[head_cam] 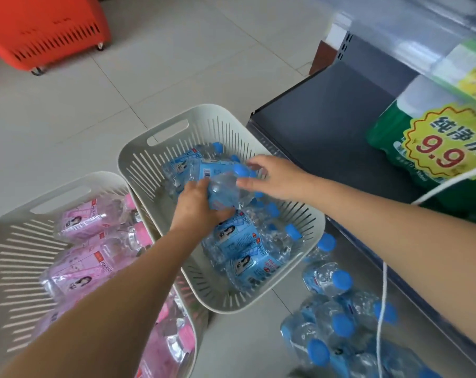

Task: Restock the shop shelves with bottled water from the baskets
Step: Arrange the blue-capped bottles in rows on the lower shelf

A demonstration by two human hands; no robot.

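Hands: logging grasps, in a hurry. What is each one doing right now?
Left hand: closed on a blue-label bottle over the basket.
Right hand: open, fingers spread at that bottle's cap end.

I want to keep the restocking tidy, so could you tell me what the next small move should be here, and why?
Probably lift the blue bottle out of the basket toward the bare shelf. The left hand already grips it, the right hand hovers open at its cap, and the shelf has room.

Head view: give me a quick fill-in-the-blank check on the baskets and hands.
1. The left hand grips a bottle with a ____ label.
2. The basket on the left holds bottles with ____ caps.
3. The wheeled basket on the floor is ____.
4. The right hand reaches into the ____-bottle basket.

Missing words: blue; pink; red; blue
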